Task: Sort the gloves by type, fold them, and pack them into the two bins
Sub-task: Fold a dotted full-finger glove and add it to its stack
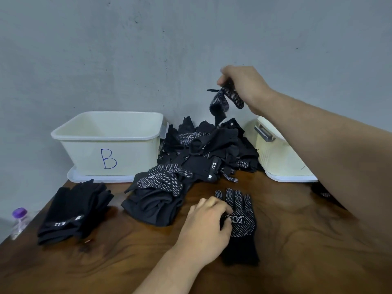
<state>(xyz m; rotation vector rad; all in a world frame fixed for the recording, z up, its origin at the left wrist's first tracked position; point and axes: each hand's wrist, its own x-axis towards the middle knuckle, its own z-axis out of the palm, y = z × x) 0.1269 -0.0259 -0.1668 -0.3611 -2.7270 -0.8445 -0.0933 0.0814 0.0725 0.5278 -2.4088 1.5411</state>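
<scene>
A heap of black gloves (203, 151) lies between two cream bins, some dotted white, some plain with a "5.11" tag. My right hand (244, 85) is raised above the heap, pinching a dotted glove (224, 100) that dangles in the air. My left hand (210, 221) presses flat on another dotted glove (241, 228) laid out on the wooden table, fingers pointing away from me. The bin marked "B" (108, 143) stands at the left and looks empty. My right forearm partly hides the second bin (275, 158) at the right. A stack of plain gloves (72, 213) sits front left.
A grey wall rises right behind the bins. A small clear bottle with a purple cap (19, 219) stands off the table's left edge. Each bin rests on a white lid. A dark glove (324, 194) peeks out beneath my right forearm.
</scene>
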